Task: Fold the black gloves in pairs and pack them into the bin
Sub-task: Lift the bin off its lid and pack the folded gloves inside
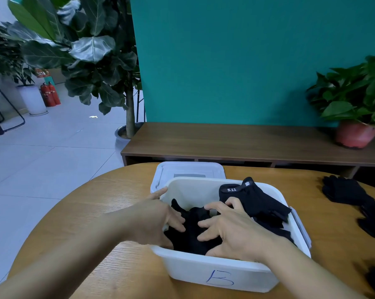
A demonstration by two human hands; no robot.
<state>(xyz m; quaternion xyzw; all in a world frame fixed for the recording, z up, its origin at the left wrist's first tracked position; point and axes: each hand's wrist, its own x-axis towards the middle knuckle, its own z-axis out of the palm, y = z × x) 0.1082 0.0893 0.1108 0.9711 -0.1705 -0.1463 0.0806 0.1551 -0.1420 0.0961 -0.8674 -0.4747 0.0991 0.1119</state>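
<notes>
Head camera looks forward-down, close over bin point(203, 269).

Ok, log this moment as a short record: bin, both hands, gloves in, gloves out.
bin: white bin marked B, on wooden table
cover: lid behind the bin
left: left hand spread, pressing folded gloves in the bin
right: right hand spread, on the same gloves
packed: 5.11 glove at the bin's right side
unpacked: loose gloves on the table, right
</notes>
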